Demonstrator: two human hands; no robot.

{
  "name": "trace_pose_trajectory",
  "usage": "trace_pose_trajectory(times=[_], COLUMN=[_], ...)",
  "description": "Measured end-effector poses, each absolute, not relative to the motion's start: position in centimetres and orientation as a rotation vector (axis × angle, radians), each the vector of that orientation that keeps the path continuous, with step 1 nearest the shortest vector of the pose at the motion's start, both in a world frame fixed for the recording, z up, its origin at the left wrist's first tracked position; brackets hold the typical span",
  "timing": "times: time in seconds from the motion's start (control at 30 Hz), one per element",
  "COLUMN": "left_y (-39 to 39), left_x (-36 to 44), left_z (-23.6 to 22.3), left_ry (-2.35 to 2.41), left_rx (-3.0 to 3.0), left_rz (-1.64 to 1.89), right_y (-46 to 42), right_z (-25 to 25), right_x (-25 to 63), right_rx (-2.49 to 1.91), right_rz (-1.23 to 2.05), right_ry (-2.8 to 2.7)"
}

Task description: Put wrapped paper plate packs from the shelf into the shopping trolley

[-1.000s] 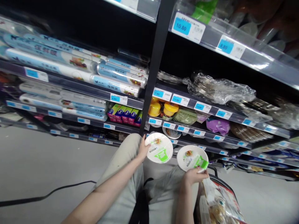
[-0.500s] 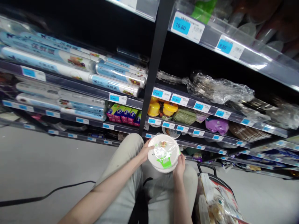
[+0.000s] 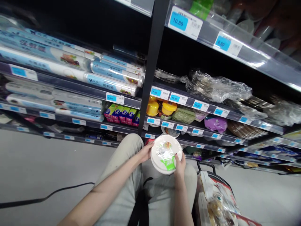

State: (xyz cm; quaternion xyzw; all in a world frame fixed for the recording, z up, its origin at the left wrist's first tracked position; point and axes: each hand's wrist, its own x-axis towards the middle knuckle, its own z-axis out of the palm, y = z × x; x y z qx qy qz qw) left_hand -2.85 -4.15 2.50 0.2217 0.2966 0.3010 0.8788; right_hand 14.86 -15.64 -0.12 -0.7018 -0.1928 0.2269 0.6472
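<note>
Two shrink-wrapped packs of white paper plates (image 3: 166,153) with green labels are stacked one on the other over my knees. My left hand (image 3: 145,152) grips the stack's left edge, fingers curled round it. My right hand (image 3: 180,164) holds the lower right edge, with the thumb on top. Both hands are just in front of a low store shelf (image 3: 188,143).
Black shelving with blue price tags holds cling-film rolls (image 3: 110,83) at left, small coloured boxes (image 3: 122,114), yellow-lidded jars (image 3: 161,108) and bagged foil trays (image 3: 216,88) at right. A shopping basket (image 3: 216,201) with packaged goods stands at my right. A black cable (image 3: 47,197) lies on the grey floor.
One second ago each hand held a separate pack, apart from each other. The right hand brought its pack over onto the left one, and both hands now hold the stack.
</note>
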Motion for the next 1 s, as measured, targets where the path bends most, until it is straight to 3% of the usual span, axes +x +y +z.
trace_pose_trajectory(times=[0.47, 1.0], left_y=[-4.8, -5.1], left_x=[-2.3, -2.0], left_z=[1.4, 1.3], left_ry=[0.71, 0.7], left_rx=[0.638, 0.699], left_rz=[0.865, 0.841], right_y=[-15.8, -16.1], right_z=[1.3, 1.5], right_x=[13.7, 13.4], right_rx=[-1.75, -1.792], right_rz=[0.273, 0.136], right_ry=[-0.392, -0.137])
